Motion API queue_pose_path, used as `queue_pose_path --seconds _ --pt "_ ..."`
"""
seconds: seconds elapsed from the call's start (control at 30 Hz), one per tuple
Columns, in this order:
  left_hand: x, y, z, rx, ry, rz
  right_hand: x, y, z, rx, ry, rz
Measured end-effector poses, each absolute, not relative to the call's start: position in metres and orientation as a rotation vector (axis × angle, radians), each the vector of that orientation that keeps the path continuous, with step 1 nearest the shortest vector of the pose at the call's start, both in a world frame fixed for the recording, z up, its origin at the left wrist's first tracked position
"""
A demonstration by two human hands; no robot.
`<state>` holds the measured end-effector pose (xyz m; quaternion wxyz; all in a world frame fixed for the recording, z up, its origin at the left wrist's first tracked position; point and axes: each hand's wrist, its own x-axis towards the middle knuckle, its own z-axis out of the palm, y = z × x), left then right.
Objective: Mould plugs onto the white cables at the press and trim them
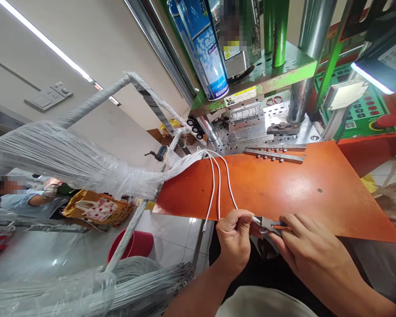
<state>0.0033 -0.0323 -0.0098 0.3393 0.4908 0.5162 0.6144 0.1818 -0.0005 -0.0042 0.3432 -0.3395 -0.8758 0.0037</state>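
By the orange bench (267,185), the left hand (234,240) pinched a white cable (231,192); the right hand (312,242) gripped pliers (268,223) just beside it.

1. Worktop (284,189) before the person; left hand (236,240) and right hand (317,255) at its near edge, pliers (267,224) between.
2. Cables (219,185) hang over the worktop's left part, coming off the cable bundle (69,158) farther left.
3. Metal bars (277,155) along the far edge; behind, mould block (247,125) on press bed (280,112), scissors (273,101) right-rear.
4. Spray can (206,53) above, apparently on upper plate's (284,79) left end; control panel (353,114) far right.
5. Bucket (145,244) on floor, left.
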Motion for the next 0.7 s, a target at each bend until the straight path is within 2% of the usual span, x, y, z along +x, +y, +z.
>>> queue_pose_path --seconds 0.7 --pt "0.0115 -0.0392 -0.0138 1.258 1.335 1.636 0.1852 -0.0051 -0.0088 -0.846 -2.308 -0.021"
